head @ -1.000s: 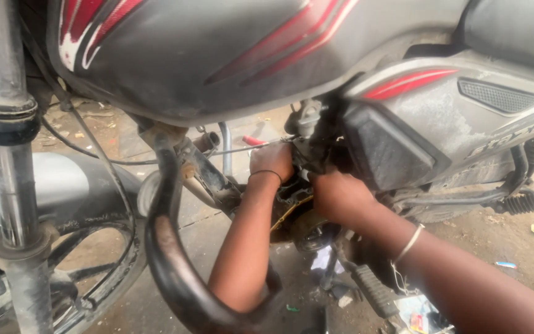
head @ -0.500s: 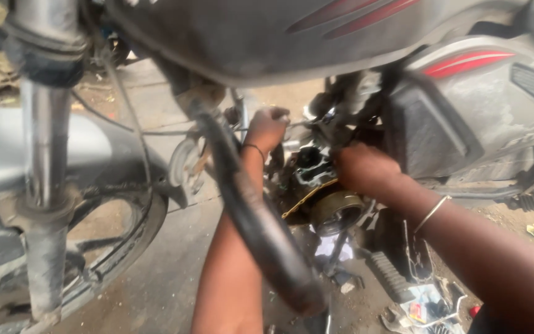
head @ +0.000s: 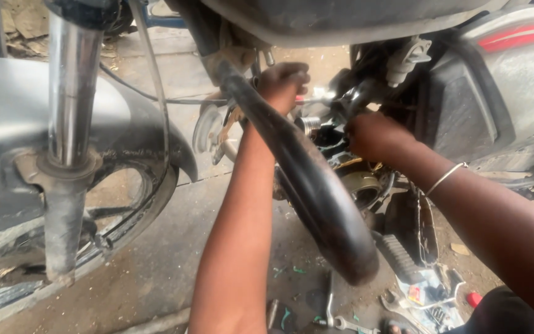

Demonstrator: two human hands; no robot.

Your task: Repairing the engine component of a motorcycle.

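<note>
The engine (head: 341,154) sits under the motorcycle's dark tank, right of the front wheel, a grimy cluster of black and dull metal parts with a round brass-coloured cover low at its middle. A short silver cylindrical fitting (head: 309,124) juts out at its upper left, catching the light. The left hand (head: 282,83) is closed around a part at the engine's top, just behind the black curved exhaust pipe (head: 304,179) that slants down across it. The right hand (head: 375,136) presses into the engine's right side, fingers hidden among the parts.
</note>
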